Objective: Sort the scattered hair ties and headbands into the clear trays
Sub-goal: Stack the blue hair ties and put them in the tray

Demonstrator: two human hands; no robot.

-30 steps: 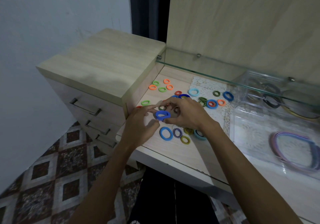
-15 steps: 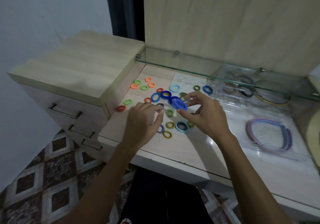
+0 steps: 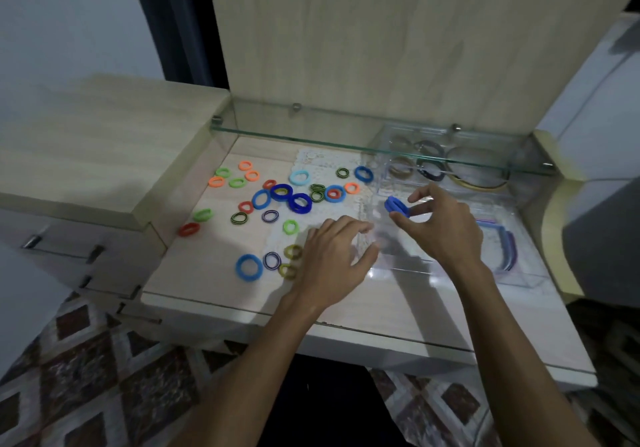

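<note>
My right hand (image 3: 438, 225) pinches a blue hair tie (image 3: 395, 206) between thumb and fingers, just above the left end of the near clear tray (image 3: 519, 278). My left hand (image 3: 334, 261) hovers palm down over the tabletop beside that tray, fingers spread and holding nothing. Several hair ties in blue, orange, green, red and striped colours (image 3: 281, 193) lie scattered to the left. Purple and blue headbands (image 3: 506, 246) rest at the tray's right end. A far clear tray (image 3: 388, 135) under the glass shelf holds dark ties and headbands.
A glass shelf (image 3: 346, 143) overhangs the back of the tabletop. A wooden drawer unit (image 3: 104, 142) stands higher at the left. A lace mat (image 3: 322, 159) lies under some ties. The table's front edge (image 3: 346, 329) is near my forearms.
My right hand has carried the blue hair tie rightward from the scattered pile to above the near tray. My left hand followed to the right. The camera turned right.
</note>
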